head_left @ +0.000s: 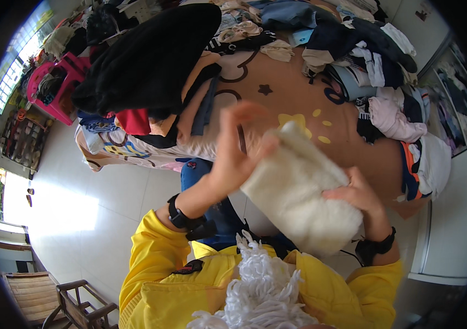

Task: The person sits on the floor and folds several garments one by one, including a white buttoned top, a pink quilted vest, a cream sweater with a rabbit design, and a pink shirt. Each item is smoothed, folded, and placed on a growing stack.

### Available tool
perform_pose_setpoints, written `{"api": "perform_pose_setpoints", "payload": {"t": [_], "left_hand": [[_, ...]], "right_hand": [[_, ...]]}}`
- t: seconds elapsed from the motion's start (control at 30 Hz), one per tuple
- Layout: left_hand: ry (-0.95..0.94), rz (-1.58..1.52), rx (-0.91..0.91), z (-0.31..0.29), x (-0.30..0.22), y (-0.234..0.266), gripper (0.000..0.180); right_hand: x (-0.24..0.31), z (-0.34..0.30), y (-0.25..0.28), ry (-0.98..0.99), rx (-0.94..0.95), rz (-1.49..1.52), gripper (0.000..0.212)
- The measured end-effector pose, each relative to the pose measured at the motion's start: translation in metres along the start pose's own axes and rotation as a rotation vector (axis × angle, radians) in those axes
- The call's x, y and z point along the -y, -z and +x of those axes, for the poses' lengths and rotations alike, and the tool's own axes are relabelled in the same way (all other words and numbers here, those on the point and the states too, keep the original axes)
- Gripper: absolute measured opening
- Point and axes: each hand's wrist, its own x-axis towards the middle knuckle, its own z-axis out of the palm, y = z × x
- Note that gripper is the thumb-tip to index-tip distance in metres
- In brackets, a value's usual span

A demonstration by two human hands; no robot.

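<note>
My right grip [362, 196] clasps the cream plush folded cloth [302, 192]; its long axis slants up-left toward my left grip [239, 151], closure unclear

Bright daylight, bent edges
Left of the pink chair [72, 82], we see a glaring window [7, 88]; below the chair, blown-out floor [63, 211]; right of it, our motion-blurred left hand [232, 156].
</note>
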Motion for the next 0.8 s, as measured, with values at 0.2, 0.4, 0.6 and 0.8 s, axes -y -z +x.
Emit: {"api": "perform_pose_setpoints", "payload": {"t": [0.2,0.4,0.6,0.8], "left_hand": [[0.742,-0.787,-0.295,0.001,0.105,0.012,0.060],[1.058,-1.227,-0.156,-0.021,0.155,-0.002,0.079],[1.156,-1.141,-0.072,-0.026,0.123,0.019,0.059],[0.962,-0.560,0.111,-0.032,0.099,0.028,0.085]], "right_hand": [[0.005,0.023,0.011,0.181,-0.400,0.521,0.059],[-0.029,0.147,-0.022,-0.072,-0.359,0.651,0.085],[-0.063,0.164,-0.018,0.006,-0.257,0.557,0.077],[-0.066,0.140,-0.039,0.172,-0.340,0.405,0.084]]}}
